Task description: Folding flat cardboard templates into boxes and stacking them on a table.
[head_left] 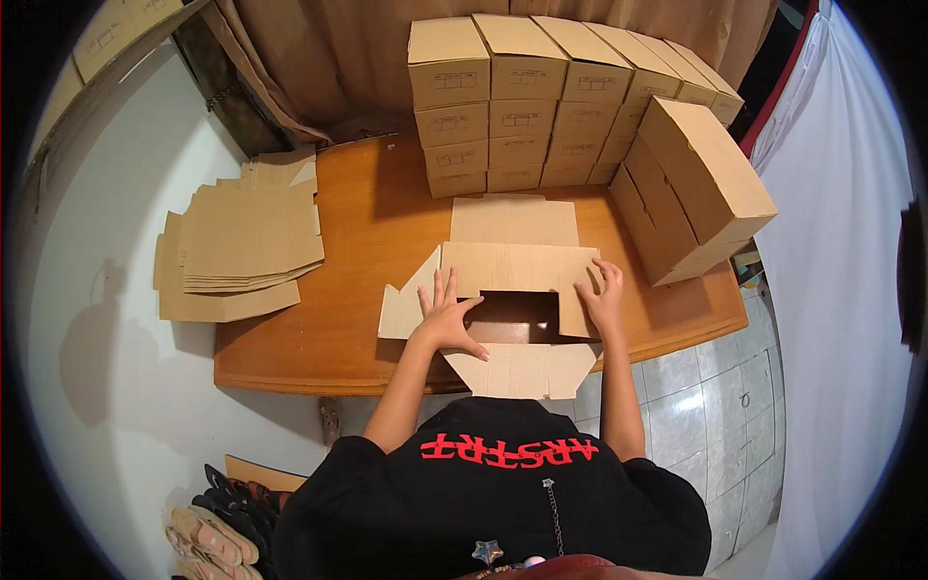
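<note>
A partly folded cardboard box (520,263) lies at the table's near edge, its middle open onto a dark inside. One flap points toward me, another to the left, and a flat panel stretches out on the far side. My left hand (449,317) rests on the box's left side with fingers spread wide, its thumb by the near flap. At the right side, my right hand (604,298) has its fingers bent around the box's edge, thumb against the inward-folded right flap (575,307). Part of that hand's grip is hidden.
Flat unfolded cardboard sheets (246,232) are piled at the table's left end. Stacked closed boxes (527,82) line the back right, with more boxes (701,179) angled along the right edge. The wooden table (358,232) ends close to my body. Shoes (217,532) sit at lower left.
</note>
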### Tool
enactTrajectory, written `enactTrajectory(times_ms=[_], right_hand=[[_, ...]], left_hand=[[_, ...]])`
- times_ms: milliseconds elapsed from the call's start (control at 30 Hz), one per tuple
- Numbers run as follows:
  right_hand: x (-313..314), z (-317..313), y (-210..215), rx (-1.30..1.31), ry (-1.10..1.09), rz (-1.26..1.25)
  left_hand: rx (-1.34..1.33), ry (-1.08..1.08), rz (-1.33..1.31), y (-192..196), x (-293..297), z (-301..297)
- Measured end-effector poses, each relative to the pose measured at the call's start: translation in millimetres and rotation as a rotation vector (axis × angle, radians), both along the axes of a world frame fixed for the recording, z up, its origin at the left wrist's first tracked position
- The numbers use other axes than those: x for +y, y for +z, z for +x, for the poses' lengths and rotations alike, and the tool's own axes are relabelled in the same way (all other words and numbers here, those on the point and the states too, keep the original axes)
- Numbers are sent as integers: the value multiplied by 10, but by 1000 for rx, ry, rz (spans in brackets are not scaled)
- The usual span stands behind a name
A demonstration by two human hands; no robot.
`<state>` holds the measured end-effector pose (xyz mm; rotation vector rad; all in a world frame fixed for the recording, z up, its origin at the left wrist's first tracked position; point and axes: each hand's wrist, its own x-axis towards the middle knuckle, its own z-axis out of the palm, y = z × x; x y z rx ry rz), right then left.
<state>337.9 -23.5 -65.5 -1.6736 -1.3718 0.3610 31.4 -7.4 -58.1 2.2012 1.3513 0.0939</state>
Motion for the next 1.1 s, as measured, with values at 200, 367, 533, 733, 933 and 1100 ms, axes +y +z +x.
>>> enactTrajectory(times_ms=[200, 367, 533, 733, 933, 1100], right_hand=[[95, -168, 68, -265, -29, -257], [84, -303, 168, -377, -77, -400], [75, -317, 121, -464, -107, -414], [60, -296, 67, -464, -120, -379], [43, -323, 111, -520, -130, -352], [42, -328, 93, -573, -132, -345]], left_hand=[[-7, -3, 56, -27, -9, 12], [4, -6, 80, -17, -23, 7], [-12, -5, 53, -7, -13, 13], [-107, 100, 41, 38, 35, -62], [27, 564, 183, 92, 57, -440], [-58, 892, -43, 170, 53, -594]])
